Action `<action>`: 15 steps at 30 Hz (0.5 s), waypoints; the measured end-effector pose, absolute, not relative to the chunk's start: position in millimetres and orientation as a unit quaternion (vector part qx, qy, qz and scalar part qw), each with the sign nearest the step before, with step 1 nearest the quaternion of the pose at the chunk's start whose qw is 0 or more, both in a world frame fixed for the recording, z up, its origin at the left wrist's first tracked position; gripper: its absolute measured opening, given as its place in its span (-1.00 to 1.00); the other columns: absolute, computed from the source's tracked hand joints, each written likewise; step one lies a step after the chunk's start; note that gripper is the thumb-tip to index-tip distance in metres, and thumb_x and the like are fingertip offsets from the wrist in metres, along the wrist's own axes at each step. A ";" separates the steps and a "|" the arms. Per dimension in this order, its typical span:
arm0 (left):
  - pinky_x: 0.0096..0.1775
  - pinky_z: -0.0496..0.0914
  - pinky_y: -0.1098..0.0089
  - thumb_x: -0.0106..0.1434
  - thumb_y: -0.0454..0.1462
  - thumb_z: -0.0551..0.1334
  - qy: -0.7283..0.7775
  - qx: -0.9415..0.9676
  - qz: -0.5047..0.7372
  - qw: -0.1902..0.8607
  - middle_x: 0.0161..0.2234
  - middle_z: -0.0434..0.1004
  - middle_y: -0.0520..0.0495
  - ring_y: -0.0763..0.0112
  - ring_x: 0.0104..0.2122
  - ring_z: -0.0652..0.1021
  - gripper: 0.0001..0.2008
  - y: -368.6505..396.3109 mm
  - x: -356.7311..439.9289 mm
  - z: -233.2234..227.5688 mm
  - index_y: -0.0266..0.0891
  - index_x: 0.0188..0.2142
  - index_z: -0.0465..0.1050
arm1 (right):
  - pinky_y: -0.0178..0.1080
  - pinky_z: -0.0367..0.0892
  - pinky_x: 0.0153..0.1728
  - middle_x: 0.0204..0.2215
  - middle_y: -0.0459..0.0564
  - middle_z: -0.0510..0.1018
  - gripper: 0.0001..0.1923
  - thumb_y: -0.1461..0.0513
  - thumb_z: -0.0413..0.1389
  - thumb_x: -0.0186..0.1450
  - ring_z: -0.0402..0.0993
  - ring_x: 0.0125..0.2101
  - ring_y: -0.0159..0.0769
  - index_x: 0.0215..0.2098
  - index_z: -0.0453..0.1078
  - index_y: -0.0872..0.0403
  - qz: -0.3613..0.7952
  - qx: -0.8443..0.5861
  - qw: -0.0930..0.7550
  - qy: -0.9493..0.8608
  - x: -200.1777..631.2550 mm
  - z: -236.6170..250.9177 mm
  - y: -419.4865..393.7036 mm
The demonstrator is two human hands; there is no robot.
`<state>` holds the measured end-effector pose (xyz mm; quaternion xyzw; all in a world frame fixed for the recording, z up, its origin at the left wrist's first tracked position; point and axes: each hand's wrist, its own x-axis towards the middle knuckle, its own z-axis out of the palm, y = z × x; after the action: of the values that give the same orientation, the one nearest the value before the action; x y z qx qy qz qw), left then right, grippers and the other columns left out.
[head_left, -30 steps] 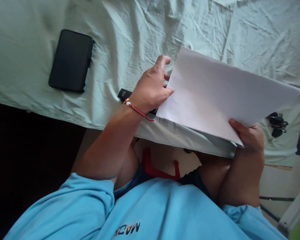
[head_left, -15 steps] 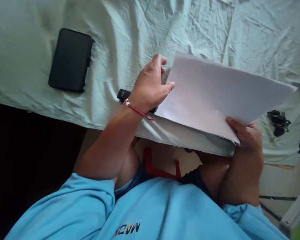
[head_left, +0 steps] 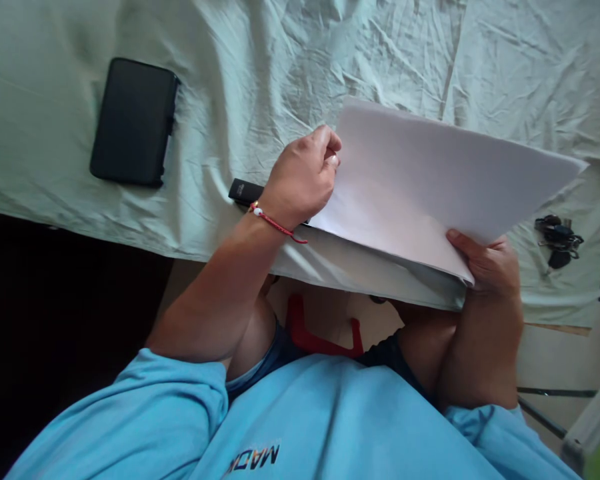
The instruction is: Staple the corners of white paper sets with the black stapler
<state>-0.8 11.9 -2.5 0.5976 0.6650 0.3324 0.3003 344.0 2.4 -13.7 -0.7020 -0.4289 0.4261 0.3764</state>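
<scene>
My right hand grips a stack of white paper sheets by its near right corner, thumb on top. The sheets are tilted above the cloth. At their left edge my left hand is closed, with thumb and fingertips pinched together on the paper's edge. A red cord bracelet circles the left wrist. Beneath that wrist lies a long black object with small lettering, mostly hidden by the hand, so I cannot tell its kind.
A pale green wrinkled cloth covers the table. A black rectangular case lies at the left. A bunch of keys rests to the right of the paper. Below the table edge a red chair part shows between my legs.
My left thumb and fingers, apart before, have closed together at the paper's left edge. The right hand keeps its hold, and the view has shifted slightly.
</scene>
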 end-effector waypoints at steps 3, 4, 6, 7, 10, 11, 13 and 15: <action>0.08 0.50 0.02 0.33 -0.41 0.07 0.670 0.618 0.307 0.274 -0.09 0.69 -0.12 0.09 -0.06 0.65 -0.66 7.1 3.7 -4.3 -0.05 -0.02 0.47 | -0.24 0.55 -0.31 -0.21 -0.01 0.72 -0.42 0.02 0.61 -0.21 0.60 -0.30 -0.26 -0.27 0.65 0.03 0.428 -0.701 0.376 -0.429 343.3 -11.9 2.5; 0.09 0.49 0.04 0.33 -0.43 0.05 0.669 0.633 0.300 0.249 -0.05 0.68 -0.13 0.09 -0.04 0.64 -0.61 4.9 6.2 -5.3 -0.06 0.03 0.47 | -0.24 0.55 -0.30 -0.22 -0.01 0.72 -0.42 0.02 0.61 -0.22 0.61 -0.30 -0.25 -0.27 0.65 0.03 0.428 -0.700 0.378 -0.428 343.2 -11.6 2.5; 0.14 0.47 0.05 0.31 -0.48 0.01 0.663 0.671 0.277 0.185 0.05 0.64 -0.17 0.07 0.05 0.61 -0.50 0.2 12.4 -8.0 -0.10 0.14 0.45 | -0.23 0.56 -0.29 -0.22 -0.03 0.72 -0.42 0.02 0.61 -0.21 0.61 -0.30 -0.25 -0.26 0.65 0.03 0.430 -0.699 0.382 -0.425 343.1 -11.9 2.4; 0.16 0.45 0.04 0.31 -0.50 -0.01 0.662 0.685 0.262 0.156 0.10 0.62 -0.20 0.05 0.09 0.59 -0.46 -2.0 15.5 -9.4 -0.13 0.18 0.44 | -0.23 0.56 -0.30 -0.22 -0.03 0.72 -0.42 0.02 0.61 -0.21 0.61 -0.30 -0.24 -0.26 0.64 0.03 0.432 -0.697 0.384 -0.423 342.9 -12.5 2.3; 0.19 0.42 0.02 0.35 -0.50 -0.03 0.675 0.689 0.237 0.117 0.12 0.60 -0.22 -0.01 0.15 0.57 -0.45 -6.3 22.5 -11.9 -0.12 0.20 0.44 | -0.23 0.55 -0.31 -0.20 0.00 0.72 -0.44 0.04 0.60 -0.19 0.61 -0.30 -0.24 -0.26 0.64 0.04 0.443 -0.688 0.393 -0.420 341.5 -15.1 2.3; 0.19 0.41 0.01 0.39 -0.47 -0.02 0.679 0.685 0.237 0.117 0.12 0.60 -0.22 -0.01 0.15 0.57 -0.49 -6.8 23.5 -11.5 -0.11 0.20 0.44 | -0.23 0.56 -0.30 -0.19 0.01 0.72 -0.45 0.04 0.60 -0.18 0.61 -0.29 -0.24 -0.27 0.64 0.05 0.446 -0.684 0.396 -0.420 341.0 -16.0 2.4; 0.19 0.41 -0.03 0.45 -0.40 0.00 0.679 0.684 0.235 0.124 0.12 0.59 -0.24 -0.04 0.13 0.57 -0.58 -6.0 23.0 -8.5 -0.14 0.17 0.45 | -0.21 0.58 -0.27 -0.18 0.01 0.73 -0.46 0.04 0.60 -0.18 0.62 -0.26 -0.22 -0.28 0.64 0.05 0.445 -0.679 0.405 -0.421 340.8 -17.7 2.8; 0.18 0.42 -0.07 0.47 -0.32 0.04 0.675 0.684 0.235 0.143 0.10 0.60 -0.28 -0.06 0.09 0.57 -0.66 -3.3 19.1 -3.7 -0.18 0.13 0.46 | -0.21 0.59 -0.23 -0.17 0.01 0.73 -0.46 0.04 0.60 -0.18 0.62 -0.24 -0.22 -0.28 0.64 0.04 0.441 -0.678 0.411 -0.421 342.1 -18.9 2.9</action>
<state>19.1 -3.3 -3.7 0.6843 0.6752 0.2355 0.1430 342.1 2.9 -18.9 -0.6781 -0.4206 0.4407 0.4113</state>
